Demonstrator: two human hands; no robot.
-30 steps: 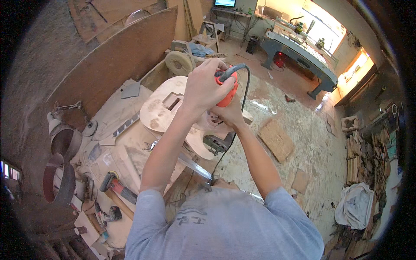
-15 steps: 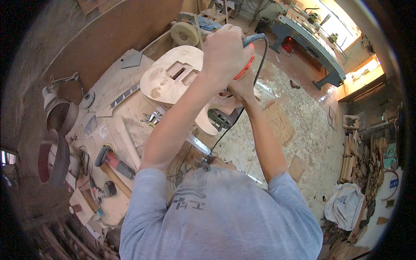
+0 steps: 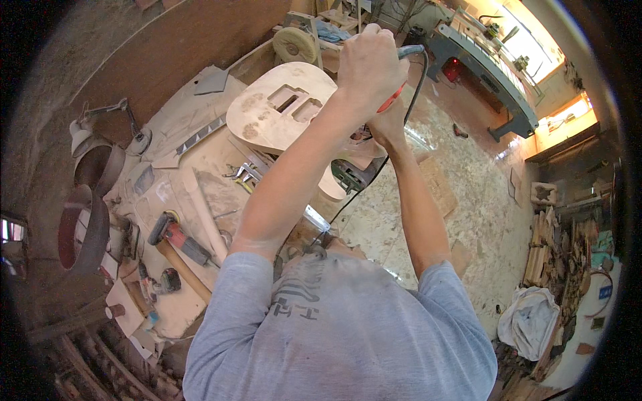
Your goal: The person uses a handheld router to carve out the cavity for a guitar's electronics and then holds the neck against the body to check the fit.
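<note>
Both hands work a red power tool (image 3: 393, 100) over an unfinished guitar body (image 3: 281, 117) lying on the dusty bench (image 3: 187, 180): the left hand (image 3: 371, 67) is fisted on its top, the right hand (image 3: 384, 127) wrapped lower down. The pickup cavities are already cut, the wood is bare and the edge under the tool seems unfinished. A hammer (image 3: 177, 250), clamps (image 3: 244, 175) and the trailing cord (image 3: 418, 73) crowd the work

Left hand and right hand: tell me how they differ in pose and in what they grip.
The left hand sits on top, fisted and fully in view; the right hand lies beneath it, mostly hidden. The left hand closes round the top of the orange corded tool, by its cable; the right hand seems to hold it lower down, nearer the guitar body. Both are on the same tool above that body.
</note>
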